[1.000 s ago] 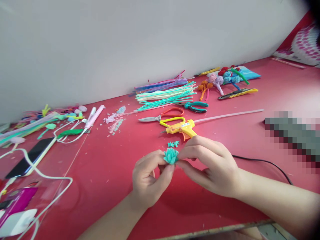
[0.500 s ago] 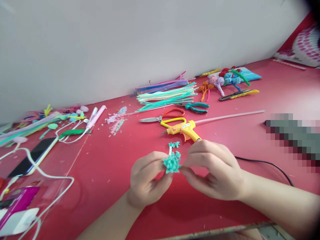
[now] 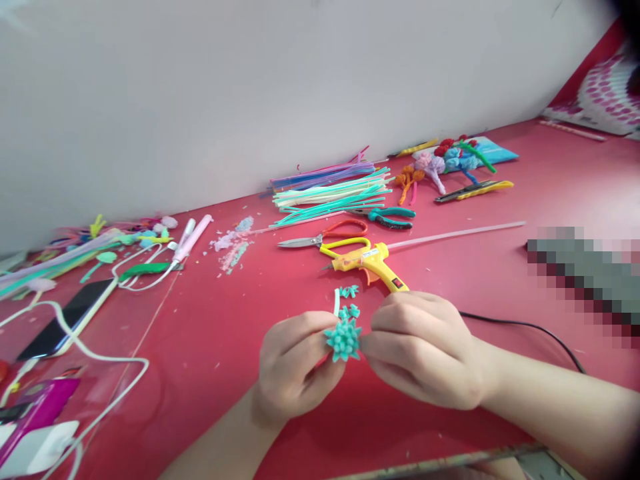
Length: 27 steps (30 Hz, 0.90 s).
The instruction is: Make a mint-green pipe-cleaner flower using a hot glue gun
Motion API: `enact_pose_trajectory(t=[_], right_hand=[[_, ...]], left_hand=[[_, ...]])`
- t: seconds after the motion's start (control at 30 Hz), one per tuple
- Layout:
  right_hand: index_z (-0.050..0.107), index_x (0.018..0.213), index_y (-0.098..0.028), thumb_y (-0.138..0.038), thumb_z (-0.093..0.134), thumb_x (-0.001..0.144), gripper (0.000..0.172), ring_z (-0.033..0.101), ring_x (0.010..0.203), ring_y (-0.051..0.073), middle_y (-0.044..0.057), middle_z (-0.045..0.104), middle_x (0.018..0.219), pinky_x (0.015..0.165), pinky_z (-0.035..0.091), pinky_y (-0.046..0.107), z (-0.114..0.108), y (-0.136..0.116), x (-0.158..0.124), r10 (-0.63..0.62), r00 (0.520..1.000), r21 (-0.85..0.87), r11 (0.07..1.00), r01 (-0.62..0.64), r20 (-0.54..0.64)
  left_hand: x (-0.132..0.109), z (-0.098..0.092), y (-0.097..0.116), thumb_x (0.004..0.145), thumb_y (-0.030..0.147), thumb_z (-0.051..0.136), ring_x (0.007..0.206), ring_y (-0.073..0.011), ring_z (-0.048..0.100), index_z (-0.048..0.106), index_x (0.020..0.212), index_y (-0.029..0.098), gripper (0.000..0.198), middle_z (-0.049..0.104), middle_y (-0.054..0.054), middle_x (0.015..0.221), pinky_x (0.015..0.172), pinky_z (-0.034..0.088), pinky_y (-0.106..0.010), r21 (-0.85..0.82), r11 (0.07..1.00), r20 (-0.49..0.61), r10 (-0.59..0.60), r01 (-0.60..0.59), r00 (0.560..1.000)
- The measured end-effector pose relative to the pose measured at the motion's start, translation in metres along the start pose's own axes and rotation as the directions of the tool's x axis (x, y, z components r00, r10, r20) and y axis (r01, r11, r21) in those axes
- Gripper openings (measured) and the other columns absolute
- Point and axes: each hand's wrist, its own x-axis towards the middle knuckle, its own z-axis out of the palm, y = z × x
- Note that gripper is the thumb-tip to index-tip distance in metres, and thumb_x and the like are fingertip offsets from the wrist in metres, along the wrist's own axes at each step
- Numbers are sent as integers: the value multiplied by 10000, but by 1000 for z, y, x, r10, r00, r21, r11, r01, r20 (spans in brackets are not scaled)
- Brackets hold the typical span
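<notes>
My left hand pinches a spiky teal pipe-cleaner flower from its left side. On the flower's right edge, my right hand has its thumb and fingers pressed together against the petals; whether it grips one is hard to see. Just behind the flower lie small teal cut pieces and a short whitish strip. Beyond my right hand rests a yellow hot glue gun with a long glue stick in its back. Scissors with red and yellow handles lie behind the gun.
Bundles of pipe cleaners, teal-handled pliers, finished fuzzy flowers and a yellow cutter lie toward the wall. At left are a phone, white cables and a pink tool. A black cord runs right.
The flower has turned to face me more and sits slightly lower. My right hand's fingers have curled closer together beside it.
</notes>
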Motion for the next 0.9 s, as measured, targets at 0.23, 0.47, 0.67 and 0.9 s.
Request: enact_pose_trajectory(t=[0.23, 0.47, 0.67, 0.9], right_hand=[[534, 951, -167, -59, 546, 797, 189, 497, 586, 130, 25, 557, 710, 534, 427, 249, 1, 0, 3, 26, 999, 11, 1000, -26, -25], [535, 946, -170, -81, 554, 798, 173, 493, 599, 135, 27, 551, 716, 539, 424, 253, 1, 0, 3, 46, 999, 28, 999, -45, -28], [540, 947, -157, -81, 561, 798, 168, 489, 596, 134, 27, 549, 702, 530, 419, 252, 1, 0, 3, 41, 999, 30, 999, -40, -27], [543, 960, -176, -95, 546, 820, 162, 520, 604, 131, 23, 565, 718, 537, 440, 251, 0, 0, 3, 71, 997, 48, 996, -69, -28]], left_hand=[[0, 2, 0, 778, 71, 568, 720, -156, 654, 617, 893, 174, 162, 697, -84, 855, 643, 527, -228, -10, 1000, -23, -3, 3, 1000], [0, 4, 3, 750, 49, 581, 693, -143, 647, 618, 825, 170, 147, 691, -70, 829, 628, 522, -215, -44, 997, -48, -64, 62, 997], [0, 4, 3, 750, 44, 579, 674, -150, 641, 619, 832, 183, 167, 695, -72, 823, 601, 520, -229, -33, 997, -55, -66, 64, 996], [0, 5, 2, 759, 35, 580, 700, -150, 636, 627, 841, 183, 176, 690, -72, 832, 612, 523, -240, -108, 990, -74, -94, 86, 993]])
